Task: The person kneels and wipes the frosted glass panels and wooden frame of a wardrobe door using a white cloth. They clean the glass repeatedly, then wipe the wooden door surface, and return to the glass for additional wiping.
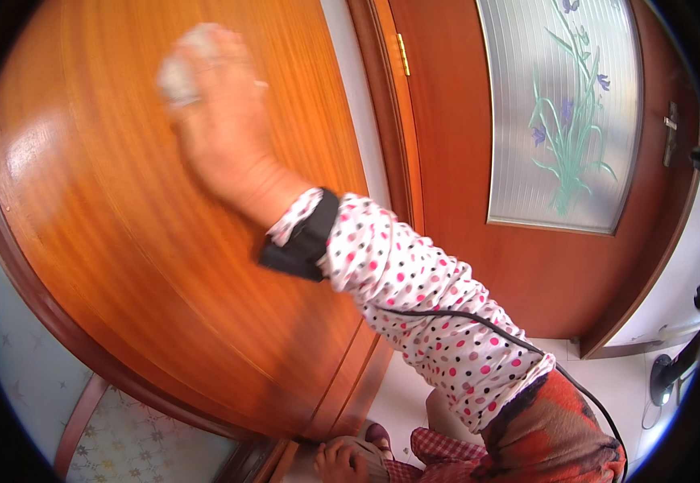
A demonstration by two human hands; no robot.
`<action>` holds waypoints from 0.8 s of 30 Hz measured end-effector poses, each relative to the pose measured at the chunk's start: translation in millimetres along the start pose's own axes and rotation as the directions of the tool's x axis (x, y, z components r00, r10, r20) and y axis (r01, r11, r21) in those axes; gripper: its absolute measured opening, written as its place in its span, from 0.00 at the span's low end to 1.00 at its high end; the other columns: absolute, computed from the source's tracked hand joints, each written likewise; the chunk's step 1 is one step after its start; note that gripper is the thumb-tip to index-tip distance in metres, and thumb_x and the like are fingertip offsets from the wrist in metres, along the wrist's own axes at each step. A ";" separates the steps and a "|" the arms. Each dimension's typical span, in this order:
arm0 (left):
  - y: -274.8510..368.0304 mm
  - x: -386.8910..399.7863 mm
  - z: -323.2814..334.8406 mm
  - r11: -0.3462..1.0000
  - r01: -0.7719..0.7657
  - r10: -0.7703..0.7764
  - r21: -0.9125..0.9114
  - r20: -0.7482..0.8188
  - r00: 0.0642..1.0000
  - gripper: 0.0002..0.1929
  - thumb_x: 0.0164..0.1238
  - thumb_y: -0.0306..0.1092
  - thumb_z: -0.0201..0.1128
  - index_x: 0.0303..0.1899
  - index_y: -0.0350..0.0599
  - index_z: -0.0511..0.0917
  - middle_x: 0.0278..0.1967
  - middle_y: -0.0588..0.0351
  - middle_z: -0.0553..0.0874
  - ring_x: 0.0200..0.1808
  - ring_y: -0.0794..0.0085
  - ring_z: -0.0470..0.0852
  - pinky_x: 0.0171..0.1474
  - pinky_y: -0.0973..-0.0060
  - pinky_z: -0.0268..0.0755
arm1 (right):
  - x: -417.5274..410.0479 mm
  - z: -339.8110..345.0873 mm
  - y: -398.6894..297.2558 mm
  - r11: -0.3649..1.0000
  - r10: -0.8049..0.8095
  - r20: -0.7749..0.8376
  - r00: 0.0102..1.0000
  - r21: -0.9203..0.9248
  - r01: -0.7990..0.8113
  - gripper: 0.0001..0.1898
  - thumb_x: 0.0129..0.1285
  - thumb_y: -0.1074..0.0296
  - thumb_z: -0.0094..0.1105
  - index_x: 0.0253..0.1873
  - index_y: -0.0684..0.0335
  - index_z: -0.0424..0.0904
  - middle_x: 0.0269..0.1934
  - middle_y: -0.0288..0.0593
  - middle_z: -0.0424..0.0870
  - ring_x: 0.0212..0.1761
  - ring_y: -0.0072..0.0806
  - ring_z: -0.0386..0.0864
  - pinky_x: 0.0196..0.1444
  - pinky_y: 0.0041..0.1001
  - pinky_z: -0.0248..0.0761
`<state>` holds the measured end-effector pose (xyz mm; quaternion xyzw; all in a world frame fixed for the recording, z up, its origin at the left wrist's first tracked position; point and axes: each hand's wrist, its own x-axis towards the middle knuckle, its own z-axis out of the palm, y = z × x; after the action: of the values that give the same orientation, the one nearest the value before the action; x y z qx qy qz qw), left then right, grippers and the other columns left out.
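Note:
My right hand (223, 115) is raised high at the upper left, somewhat blurred, and holds a pale grey-white cloth (184, 72) against the orange-brown wooden panel (205, 290). A white sleeve with pink and black dots (410, 265) covers that forearm, with a black strap and device (308, 238) at the wrist and a black cable running along it. At the bottom edge, my left hand (341, 460) rests on my knee, fingers bent, with no object visible in it.
To the right stands a reddish-brown door (453, 265) with a ribbed glass pane (561, 121) painted with purple flowers, a brass hinge and a handle. A black stand base (661, 377) is on the pale tiled floor (598, 392) at the lower right. Patterned wall shows lower left.

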<state>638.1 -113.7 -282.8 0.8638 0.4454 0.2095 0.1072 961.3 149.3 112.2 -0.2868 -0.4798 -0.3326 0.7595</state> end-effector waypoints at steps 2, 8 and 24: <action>1.1 3.5 7.9 1.000 0.005 -0.005 0.006 0.015 1.000 0.17 0.72 0.45 0.63 0.52 0.46 0.86 0.61 0.42 0.84 0.67 0.37 0.76 0.67 0.39 0.68 | 1.0 5.5 -43.1 0.985 -0.159 0.031 0.987 0.073 0.156 0.29 0.62 0.68 0.68 0.69 0.58 0.77 0.74 0.65 0.70 0.80 0.63 0.63 0.80 0.53 0.60; -9.0 -5.1 18.7 0.998 0.042 -0.043 0.053 0.022 0.999 0.17 0.70 0.46 0.64 0.52 0.47 0.86 0.62 0.44 0.83 0.69 0.39 0.75 0.67 0.40 0.67 | 8.8 -1.8 -55.9 0.945 -0.259 0.091 0.962 0.231 0.232 0.26 0.62 0.69 0.67 0.67 0.55 0.80 0.72 0.61 0.75 0.79 0.62 0.66 0.78 0.54 0.61; -10.2 -35.0 -11.8 0.998 0.064 -0.065 -0.005 -0.013 0.998 0.15 0.69 0.46 0.64 0.50 0.51 0.87 0.61 0.48 0.84 0.69 0.42 0.75 0.67 0.41 0.67 | -149.2 -109.9 136.5 0.726 0.674 -0.077 0.734 -0.112 -0.678 0.26 0.79 0.62 0.51 0.77 0.62 0.68 0.75 0.55 0.71 0.78 0.49 0.67 0.80 0.38 0.60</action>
<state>607.3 -136.2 -285.5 0.8473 0.4733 0.2128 0.1130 1079.5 184.5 -82.1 -0.4864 -0.3074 -0.0688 0.8150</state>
